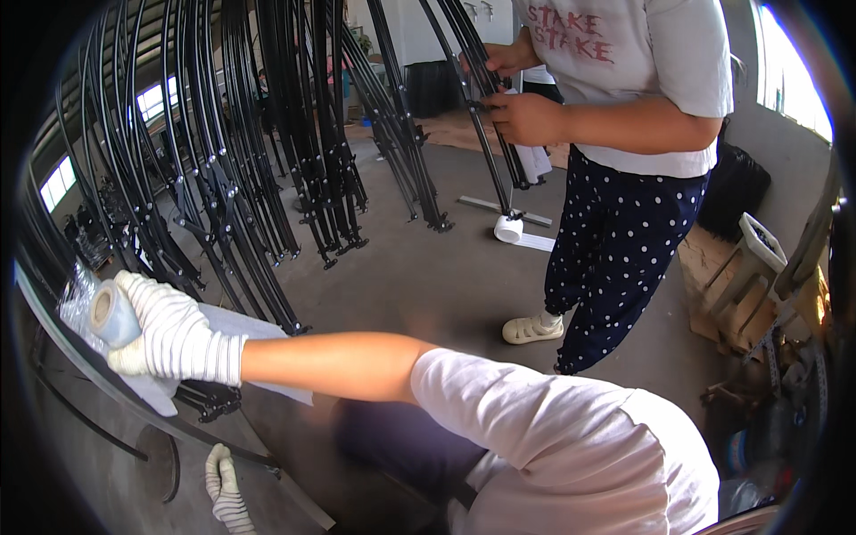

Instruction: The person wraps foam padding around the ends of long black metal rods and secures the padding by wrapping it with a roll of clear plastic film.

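My right arm reaches across to the left, and my right hand (169, 330), in a striped white glove, grips a roll of clear stretch film (114, 314) with a cardboard core. Crinkled clear film (78, 299) shows beside the roll, near black metal tubes (241, 241). A white sheet (283, 392) lies partly behind my wrist and forearm, by the lower ends of the tubes. Lower down, my left hand (227, 492), also gloved, points upward below a grey metal rail (160, 428). Its fingers look stretched and close together, with nothing seen in them.
Many black tube frames (321, 160) hang or lean at left and centre. Opposite, a person (637, 116) holds black tubes with both hands. A white roll (510, 229) lies on the floor with a strip drawn out. A stool (758, 245) stands at right.
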### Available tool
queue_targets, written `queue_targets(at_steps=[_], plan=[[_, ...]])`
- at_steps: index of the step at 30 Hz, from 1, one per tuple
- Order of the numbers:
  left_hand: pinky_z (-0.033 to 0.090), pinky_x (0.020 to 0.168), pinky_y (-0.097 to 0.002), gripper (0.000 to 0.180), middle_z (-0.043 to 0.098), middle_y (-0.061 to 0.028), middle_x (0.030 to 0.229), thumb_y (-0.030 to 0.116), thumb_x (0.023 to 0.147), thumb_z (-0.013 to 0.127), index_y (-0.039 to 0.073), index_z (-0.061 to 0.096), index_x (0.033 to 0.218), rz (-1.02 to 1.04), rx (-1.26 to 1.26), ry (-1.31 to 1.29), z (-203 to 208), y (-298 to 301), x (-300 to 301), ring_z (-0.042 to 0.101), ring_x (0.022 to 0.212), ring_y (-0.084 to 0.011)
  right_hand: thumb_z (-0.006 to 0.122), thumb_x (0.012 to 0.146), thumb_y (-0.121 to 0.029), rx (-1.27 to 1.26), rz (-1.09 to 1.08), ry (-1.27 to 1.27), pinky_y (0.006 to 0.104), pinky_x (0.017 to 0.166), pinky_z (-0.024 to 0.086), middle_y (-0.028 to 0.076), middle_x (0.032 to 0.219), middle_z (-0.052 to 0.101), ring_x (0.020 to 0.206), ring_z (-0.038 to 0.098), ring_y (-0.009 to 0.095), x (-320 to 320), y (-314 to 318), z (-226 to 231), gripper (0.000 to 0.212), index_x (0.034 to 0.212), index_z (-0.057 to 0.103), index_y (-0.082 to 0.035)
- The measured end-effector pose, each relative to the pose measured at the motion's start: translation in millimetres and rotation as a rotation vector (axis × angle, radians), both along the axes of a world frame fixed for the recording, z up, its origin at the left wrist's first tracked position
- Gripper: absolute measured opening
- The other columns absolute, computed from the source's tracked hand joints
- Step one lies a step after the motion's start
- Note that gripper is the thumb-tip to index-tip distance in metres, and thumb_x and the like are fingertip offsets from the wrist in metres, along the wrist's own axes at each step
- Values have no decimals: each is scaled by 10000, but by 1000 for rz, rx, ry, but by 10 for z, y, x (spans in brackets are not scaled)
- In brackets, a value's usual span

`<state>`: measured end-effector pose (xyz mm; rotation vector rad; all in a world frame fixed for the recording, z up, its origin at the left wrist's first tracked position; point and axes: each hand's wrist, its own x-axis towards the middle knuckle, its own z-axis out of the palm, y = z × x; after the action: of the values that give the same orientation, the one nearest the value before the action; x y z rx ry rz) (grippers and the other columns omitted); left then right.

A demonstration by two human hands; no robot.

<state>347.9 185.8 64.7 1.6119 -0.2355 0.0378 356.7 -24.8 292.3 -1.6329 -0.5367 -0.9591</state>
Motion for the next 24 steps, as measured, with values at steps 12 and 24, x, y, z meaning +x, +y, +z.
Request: queue_targets(at_steps=[12, 24], plan=[[411, 869, -297, 449, 573, -144, 1084, 270, 777, 615, 17, 512, 1134, -445, 1054, 231, -116, -220, -249, 548, 1004, -235, 690, 464, -310, -315, -106, 151, 382, 754, 447, 176, 888, 565, 841, 554, 342, -232, -72, 209, 567, 918, 503, -25], [437, 805, -294, 425, 608, -119, 988, 261, 749, 616, 36, 533, 1100, -342, 1070, 160, -225, 17, -288, 577, 906, -208, 699, 472, -315, -216, -6, 227, 324, 830, 435, 221, 1011, 545, 946, 544, 319, -332, -73, 205, 863, 1188, 393, 57]])
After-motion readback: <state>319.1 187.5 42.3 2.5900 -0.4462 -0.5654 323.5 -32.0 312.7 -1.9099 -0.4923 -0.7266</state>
